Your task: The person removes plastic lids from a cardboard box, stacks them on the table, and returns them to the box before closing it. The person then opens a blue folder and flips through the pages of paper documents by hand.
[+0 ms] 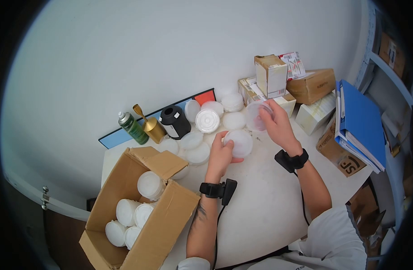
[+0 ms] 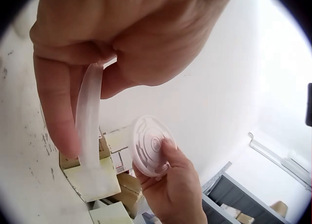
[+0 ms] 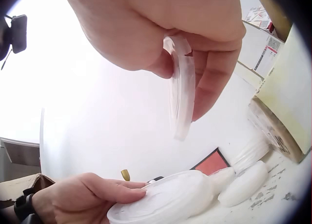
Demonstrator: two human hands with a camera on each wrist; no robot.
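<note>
My left hand (image 1: 220,157) pinches a round translucent plastic lid (image 1: 240,143) by its edge, low over the white table. Further right and slightly higher, my right hand (image 1: 281,126) holds a second clear lid (image 1: 254,119) between thumb and fingers. That lid shows raised rings in the left wrist view, while the right wrist view catches it edge-on. The two lids are apart. Behind the hands, several loose lids (image 1: 234,120) lie on the table, and a white ringed lid (image 1: 207,121) leans among them.
An open cardboard box (image 1: 175,204) with several white tubs (image 1: 150,185) stands front left. A green spray can (image 1: 133,128), a brass-coloured object (image 1: 153,129) and a black cylinder (image 1: 175,121) line the back. Cartons (image 1: 311,86) and blue binders (image 1: 361,123) are piled at right.
</note>
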